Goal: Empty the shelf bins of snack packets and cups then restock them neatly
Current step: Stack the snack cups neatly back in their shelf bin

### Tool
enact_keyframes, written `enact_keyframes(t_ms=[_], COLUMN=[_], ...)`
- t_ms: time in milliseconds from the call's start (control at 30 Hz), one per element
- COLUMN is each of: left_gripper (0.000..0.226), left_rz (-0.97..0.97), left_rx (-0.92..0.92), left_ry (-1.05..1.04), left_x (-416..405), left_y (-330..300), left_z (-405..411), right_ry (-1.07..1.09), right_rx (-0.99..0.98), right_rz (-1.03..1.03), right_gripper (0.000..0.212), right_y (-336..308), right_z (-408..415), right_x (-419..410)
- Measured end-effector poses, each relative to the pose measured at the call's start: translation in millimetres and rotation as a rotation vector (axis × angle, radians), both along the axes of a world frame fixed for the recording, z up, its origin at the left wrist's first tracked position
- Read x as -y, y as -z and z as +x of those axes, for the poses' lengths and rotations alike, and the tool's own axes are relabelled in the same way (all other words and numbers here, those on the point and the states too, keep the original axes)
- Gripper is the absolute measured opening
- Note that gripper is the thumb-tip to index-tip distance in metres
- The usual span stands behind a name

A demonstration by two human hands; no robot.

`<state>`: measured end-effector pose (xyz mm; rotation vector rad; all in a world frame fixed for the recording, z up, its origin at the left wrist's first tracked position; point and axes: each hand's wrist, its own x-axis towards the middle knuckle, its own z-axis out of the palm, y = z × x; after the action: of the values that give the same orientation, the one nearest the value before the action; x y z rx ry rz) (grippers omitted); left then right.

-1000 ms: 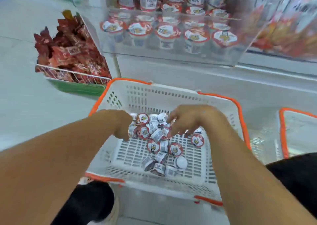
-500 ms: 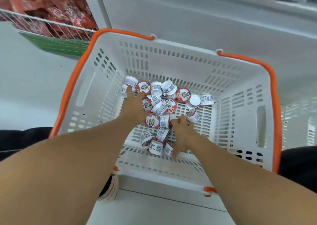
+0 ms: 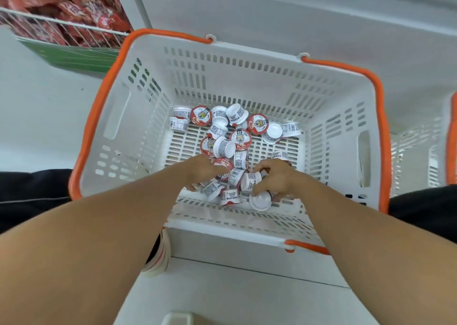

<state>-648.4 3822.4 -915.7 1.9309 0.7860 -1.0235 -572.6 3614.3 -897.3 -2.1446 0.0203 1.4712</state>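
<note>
Where we are: both our hands are down inside the white basket [image 3: 148, 116] with orange handles, which sits on the floor in front of the shelf.
Cups: the small snack cups [image 3: 230, 136] lie in a loose heap on the basket floor, some on their sides, some lid up, none in a shelf bin.
Left hand [image 3: 202, 171]: fingers curled down into the near part of the heap; we cannot tell whether it has a cup or is only touching them.
Right hand [image 3: 277, 180]: fingers curled round a white cup at the near edge of the heap, with other cups pressed against it.
Packets: red snack packets [image 3: 74, 10] sit in a wire bin [image 3: 61, 25] at the upper left, apart from the basket.
Step, as we judge it: gathering cups by the handful to restock.
Risk one: grabbing too many round cups at once, so one slips out and rolls across the floor.
Risk two: squeezing hard on thin cups could dent a wall or loosen a lid.
Risk three: cups lifted in mixed directions will go back untidy unless we turn them lid up.
</note>
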Motion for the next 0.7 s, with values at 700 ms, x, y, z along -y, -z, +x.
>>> enact_keyframes(t_ms=[700], left_gripper=[0.07], left_rz=[0.334], left_rx=[0.132], left_ry=[0.265], left_x=[41], left_y=[9], left_z=[4], right_ry=[0.655], right_rx=[-0.249], right_rz=[0.012], right_gripper=[0.056], right_y=[-20], right_z=[10], right_x=[-13])
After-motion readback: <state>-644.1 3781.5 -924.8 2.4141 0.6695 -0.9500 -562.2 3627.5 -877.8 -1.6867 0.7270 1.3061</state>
